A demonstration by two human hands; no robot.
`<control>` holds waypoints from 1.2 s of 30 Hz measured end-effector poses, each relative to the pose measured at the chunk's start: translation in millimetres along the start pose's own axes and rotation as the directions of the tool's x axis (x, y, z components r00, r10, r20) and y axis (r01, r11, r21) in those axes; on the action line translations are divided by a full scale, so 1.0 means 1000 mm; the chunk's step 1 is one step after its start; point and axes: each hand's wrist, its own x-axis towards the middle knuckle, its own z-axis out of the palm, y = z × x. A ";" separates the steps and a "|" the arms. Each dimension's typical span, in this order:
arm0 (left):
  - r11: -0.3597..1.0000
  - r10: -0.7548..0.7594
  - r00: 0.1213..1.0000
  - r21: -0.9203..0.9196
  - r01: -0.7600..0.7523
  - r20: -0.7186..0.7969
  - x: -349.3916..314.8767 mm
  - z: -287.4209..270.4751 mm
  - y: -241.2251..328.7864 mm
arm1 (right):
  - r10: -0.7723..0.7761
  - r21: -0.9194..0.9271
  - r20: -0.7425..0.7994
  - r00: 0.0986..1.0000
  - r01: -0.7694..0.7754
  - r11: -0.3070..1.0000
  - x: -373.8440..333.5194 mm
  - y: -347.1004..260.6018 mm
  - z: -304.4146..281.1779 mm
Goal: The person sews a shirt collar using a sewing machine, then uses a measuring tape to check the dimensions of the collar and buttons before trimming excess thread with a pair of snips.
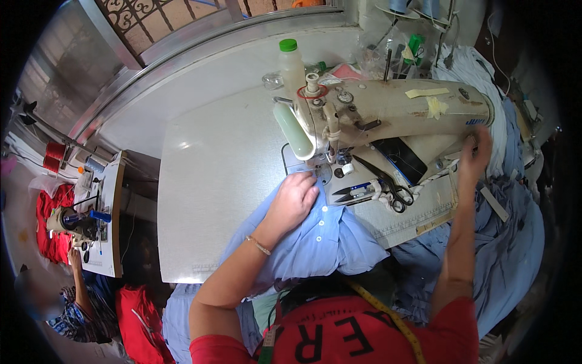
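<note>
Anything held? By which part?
Left hand on the far end of the blue shirt; right hand at the right end of the sewing machine. Can't tell if either grips.

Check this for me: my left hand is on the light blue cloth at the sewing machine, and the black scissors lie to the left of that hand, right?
Not quite: the black scissors lie to the right of your left hand, as the head view shows. That hand is indeed on the light blue cloth at the sewing machine.

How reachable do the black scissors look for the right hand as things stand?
Likely yes: the black scissors lie in the open, and nothing tall seems to stand between them and the right hand.
</note>
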 end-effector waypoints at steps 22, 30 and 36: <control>0.990 -0.075 0.958 0.098 0.106 -0.276 0.024 0.023 -0.007 | 0.614 0.212 0.447 0.650 -0.744 0.633 0.122 0.149 0.026; 0.968 -0.094 0.953 0.197 0.155 -0.288 0.024 0.021 -0.004 | 0.611 0.771 0.228 0.758 -0.524 0.363 0.033 0.104 0.033; 0.931 -0.185 0.936 0.252 0.264 -0.298 0.022 0.020 -0.004 | 0.548 0.606 0.358 0.756 -0.635 0.480 0.049 0.147 0.025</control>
